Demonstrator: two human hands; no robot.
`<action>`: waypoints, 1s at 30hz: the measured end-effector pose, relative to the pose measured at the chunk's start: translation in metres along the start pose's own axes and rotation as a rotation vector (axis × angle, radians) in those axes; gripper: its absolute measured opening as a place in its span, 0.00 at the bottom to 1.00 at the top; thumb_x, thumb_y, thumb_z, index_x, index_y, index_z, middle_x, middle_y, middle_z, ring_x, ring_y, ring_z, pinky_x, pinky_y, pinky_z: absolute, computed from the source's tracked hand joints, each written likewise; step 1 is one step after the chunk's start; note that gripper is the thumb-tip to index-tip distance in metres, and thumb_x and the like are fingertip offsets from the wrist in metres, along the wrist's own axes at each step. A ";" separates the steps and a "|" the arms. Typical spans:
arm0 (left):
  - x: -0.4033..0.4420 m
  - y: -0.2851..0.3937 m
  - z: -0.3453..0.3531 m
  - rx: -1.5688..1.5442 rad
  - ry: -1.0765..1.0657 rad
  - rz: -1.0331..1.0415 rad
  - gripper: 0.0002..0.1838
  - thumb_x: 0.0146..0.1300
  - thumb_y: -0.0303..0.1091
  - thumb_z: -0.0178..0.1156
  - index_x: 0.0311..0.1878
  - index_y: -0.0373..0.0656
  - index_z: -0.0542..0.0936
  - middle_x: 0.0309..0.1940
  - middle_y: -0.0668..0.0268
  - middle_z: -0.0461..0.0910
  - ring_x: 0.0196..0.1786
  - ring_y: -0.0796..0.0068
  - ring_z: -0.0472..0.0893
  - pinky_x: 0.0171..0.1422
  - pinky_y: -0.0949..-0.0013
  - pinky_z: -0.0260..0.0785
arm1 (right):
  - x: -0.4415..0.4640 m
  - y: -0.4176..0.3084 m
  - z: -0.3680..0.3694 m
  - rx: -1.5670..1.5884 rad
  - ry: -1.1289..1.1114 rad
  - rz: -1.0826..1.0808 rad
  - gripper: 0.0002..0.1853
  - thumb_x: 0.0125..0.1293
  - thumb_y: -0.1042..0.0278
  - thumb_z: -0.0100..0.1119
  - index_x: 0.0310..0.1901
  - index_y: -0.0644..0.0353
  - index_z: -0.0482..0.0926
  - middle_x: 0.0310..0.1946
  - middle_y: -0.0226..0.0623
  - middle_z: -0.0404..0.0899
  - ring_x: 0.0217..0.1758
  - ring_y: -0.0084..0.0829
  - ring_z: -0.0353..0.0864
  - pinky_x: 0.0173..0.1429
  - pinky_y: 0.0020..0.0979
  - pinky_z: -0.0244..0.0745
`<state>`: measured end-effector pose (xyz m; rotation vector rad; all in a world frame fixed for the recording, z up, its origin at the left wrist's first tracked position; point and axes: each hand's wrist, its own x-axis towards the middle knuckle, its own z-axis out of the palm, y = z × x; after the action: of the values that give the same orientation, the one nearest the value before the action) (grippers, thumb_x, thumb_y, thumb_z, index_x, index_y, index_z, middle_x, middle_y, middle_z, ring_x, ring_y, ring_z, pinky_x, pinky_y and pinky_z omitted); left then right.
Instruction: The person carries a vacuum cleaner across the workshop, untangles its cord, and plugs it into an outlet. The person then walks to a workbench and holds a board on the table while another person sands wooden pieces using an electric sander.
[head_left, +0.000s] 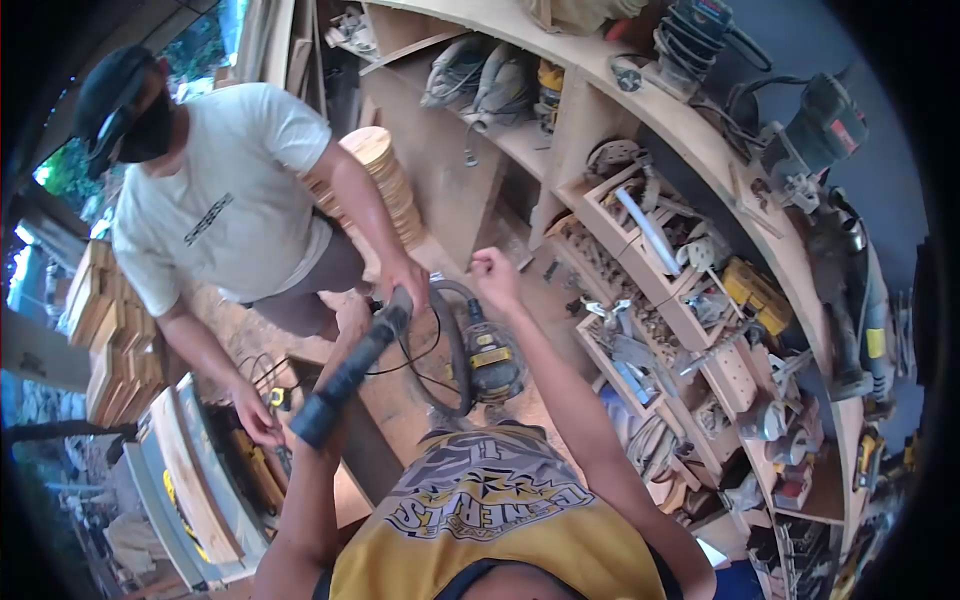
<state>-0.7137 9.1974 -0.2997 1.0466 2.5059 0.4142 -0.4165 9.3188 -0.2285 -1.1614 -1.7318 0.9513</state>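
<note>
A thick black vacuum hose end [350, 385] slants across the middle of the view. A co-worker's hand [404, 278] grips its upper end. My left hand [352, 316] is right beside the tube and partly behind it, so its fingers are mostly hidden. Farther right, my right hand [494, 278] is raised with its fingers curled in and nothing visible in them. Below that hand, a black and yellow vacuum [492, 362] stands on the floor, and a grey hose [460, 385] loops beside it.
The co-worker [225, 200] stands at the left, other hand [262, 425] low over curved wooden pieces [190, 475]. Stacked wood [115, 340] and round wooden discs [385, 175] stand nearby. Along the right run shelves with power tools [825, 125] and wooden bins [640, 255].
</note>
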 end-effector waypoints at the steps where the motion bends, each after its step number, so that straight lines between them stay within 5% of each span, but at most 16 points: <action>1: -0.004 0.019 -0.004 0.098 -0.074 0.252 0.11 0.49 0.39 0.63 0.34 0.44 0.83 0.38 0.51 0.82 0.41 0.52 0.83 0.48 0.53 0.72 | 0.006 -0.003 0.005 -0.072 -0.071 -0.004 0.12 0.59 0.66 0.61 0.43 0.60 0.77 0.28 0.40 0.79 0.32 0.32 0.80 0.39 0.32 0.76; 2: 0.005 0.027 0.003 0.199 -0.138 0.505 0.10 0.48 0.38 0.63 0.33 0.45 0.83 0.35 0.51 0.83 0.40 0.52 0.83 0.49 0.52 0.72 | 0.012 -0.014 0.004 -0.151 -0.164 -0.072 0.16 0.58 0.66 0.62 0.47 0.59 0.76 0.33 0.42 0.79 0.36 0.35 0.80 0.42 0.33 0.75; 3: 0.005 0.032 0.015 0.260 0.026 0.673 0.09 0.47 0.34 0.62 0.32 0.44 0.84 0.31 0.52 0.83 0.38 0.51 0.83 0.47 0.53 0.73 | 0.014 -0.024 0.006 -0.225 -0.262 -0.132 0.20 0.57 0.65 0.62 0.52 0.57 0.75 0.38 0.44 0.79 0.41 0.38 0.80 0.46 0.35 0.74; 9: -0.009 0.051 -0.004 0.093 -0.052 0.655 0.08 0.47 0.33 0.60 0.31 0.43 0.84 0.32 0.47 0.81 0.37 0.50 0.82 0.44 0.53 0.74 | 0.044 -0.014 0.037 -0.591 -0.605 -0.250 0.38 0.50 0.61 0.68 0.64 0.54 0.65 0.57 0.50 0.69 0.60 0.46 0.69 0.62 0.43 0.66; 12: 0.003 0.046 -0.011 0.167 -0.043 0.695 0.09 0.47 0.32 0.61 0.33 0.41 0.83 0.32 0.45 0.80 0.37 0.47 0.81 0.43 0.53 0.74 | 0.056 -0.021 0.052 -0.689 -0.687 -0.290 0.40 0.47 0.59 0.69 0.64 0.53 0.64 0.59 0.50 0.68 0.62 0.47 0.67 0.64 0.43 0.66; 16: 0.017 0.052 -0.023 0.145 -0.137 0.736 0.15 0.50 0.32 0.63 0.42 0.39 0.80 0.37 0.50 0.81 0.43 0.56 0.82 0.47 0.58 0.74 | 0.046 -0.051 0.079 -0.596 -0.723 -0.331 0.39 0.45 0.58 0.69 0.62 0.55 0.68 0.61 0.48 0.67 0.64 0.46 0.66 0.65 0.42 0.65; 19: 0.009 0.065 -0.036 0.024 -0.259 0.872 0.17 0.51 0.32 0.63 0.45 0.39 0.79 0.39 0.51 0.81 0.45 0.58 0.82 0.48 0.59 0.74 | 0.033 -0.047 0.108 -0.667 -0.796 -0.384 0.35 0.43 0.58 0.70 0.57 0.56 0.73 0.55 0.48 0.73 0.60 0.45 0.71 0.62 0.41 0.68; 21: -0.005 0.074 -0.049 -0.116 -0.389 0.984 0.18 0.51 0.32 0.63 0.47 0.38 0.78 0.41 0.52 0.81 0.46 0.60 0.81 0.49 0.60 0.73 | 0.024 -0.029 0.121 -0.690 -0.842 -0.060 0.24 0.47 0.54 0.68 0.42 0.63 0.80 0.46 0.52 0.79 0.53 0.45 0.77 0.55 0.42 0.72; 22: -0.011 0.076 -0.059 -0.194 -0.460 1.041 0.19 0.52 0.32 0.63 0.48 0.38 0.78 0.42 0.53 0.81 0.47 0.60 0.81 0.49 0.60 0.73 | 0.019 0.021 0.138 -0.420 -0.799 -0.227 0.21 0.49 0.58 0.65 0.42 0.62 0.80 0.38 0.54 0.81 0.45 0.46 0.81 0.49 0.44 0.75; 25: -0.006 0.061 -0.086 -0.410 -0.581 1.077 0.21 0.52 0.31 0.64 0.51 0.38 0.77 0.44 0.54 0.80 0.48 0.62 0.80 0.50 0.61 0.73 | -0.004 0.018 0.111 -0.413 -0.691 -0.200 0.20 0.52 0.54 0.65 0.41 0.61 0.80 0.33 0.48 0.82 0.39 0.43 0.82 0.44 0.42 0.75; 26: 0.004 0.048 -0.094 -0.475 -0.578 1.021 0.21 0.53 0.31 0.64 0.52 0.38 0.76 0.45 0.54 0.80 0.49 0.63 0.80 0.51 0.61 0.73 | -0.008 0.022 0.101 -0.414 -0.689 -0.189 0.20 0.52 0.54 0.65 0.41 0.61 0.80 0.33 0.48 0.82 0.39 0.43 0.82 0.44 0.42 0.75; 28: 0.032 -0.005 -0.107 -0.603 -0.475 0.635 0.23 0.63 0.34 0.59 0.60 0.36 0.70 0.55 0.58 0.74 0.57 0.65 0.74 0.60 0.64 0.66 | -0.010 0.029 0.081 -0.156 -0.532 0.244 0.21 0.57 0.48 0.63 0.39 0.61 0.80 0.27 0.42 0.81 0.32 0.38 0.82 0.39 0.39 0.74; 30: 0.023 -0.037 -0.155 -0.568 -0.406 0.500 0.26 0.58 0.31 0.63 0.59 0.35 0.70 0.48 0.59 0.78 0.48 0.71 0.78 0.52 0.69 0.72 | -0.009 0.037 0.070 -0.013 -0.229 0.193 0.25 0.60 0.43 0.61 0.34 0.63 0.80 0.21 0.37 0.79 0.28 0.32 0.79 0.36 0.36 0.72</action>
<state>-0.8229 9.1706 -0.1841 1.3318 1.6117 0.8880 -0.4665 9.3109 -0.2903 -1.2869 -1.8305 1.2320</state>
